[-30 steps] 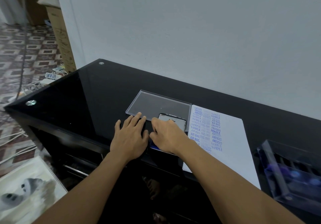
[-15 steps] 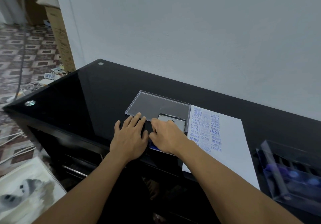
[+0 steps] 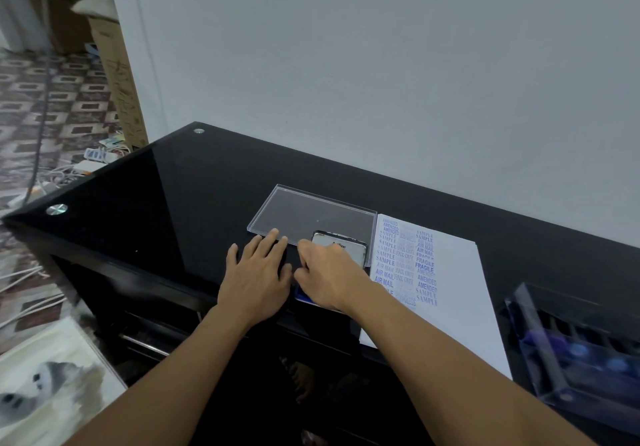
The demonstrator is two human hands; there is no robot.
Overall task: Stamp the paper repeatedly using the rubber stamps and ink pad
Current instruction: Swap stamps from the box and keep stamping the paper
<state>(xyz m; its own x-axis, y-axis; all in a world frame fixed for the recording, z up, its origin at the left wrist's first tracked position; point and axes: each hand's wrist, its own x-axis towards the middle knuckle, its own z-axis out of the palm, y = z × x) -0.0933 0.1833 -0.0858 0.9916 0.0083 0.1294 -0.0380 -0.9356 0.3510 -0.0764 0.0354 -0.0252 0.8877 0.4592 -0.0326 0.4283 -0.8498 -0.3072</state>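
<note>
A white paper (image 3: pixel 460 293) lies on the black glass table (image 3: pixel 194 203), its left part covered with blue stamp prints. Left of the paper sits the ink pad tin (image 3: pixel 341 243), its metal lid tipped back and a strip of blue pad showing at the near edge. My right hand (image 3: pixel 329 276) lies over the tin, with curled fingers and thumb pinching its left edge. Anything under the palm is hidden. My left hand (image 3: pixel 256 276) rests flat on the table beside the tin, fingers straight.
A clear plastic lid (image 3: pixel 304 213) lies flat just behind the hands. A clear box (image 3: pixel 575 352) holding blue-handled stamps stands at the right near edge. The white wall runs along the table's far side. Cables and a picture lie on the floor to the left.
</note>
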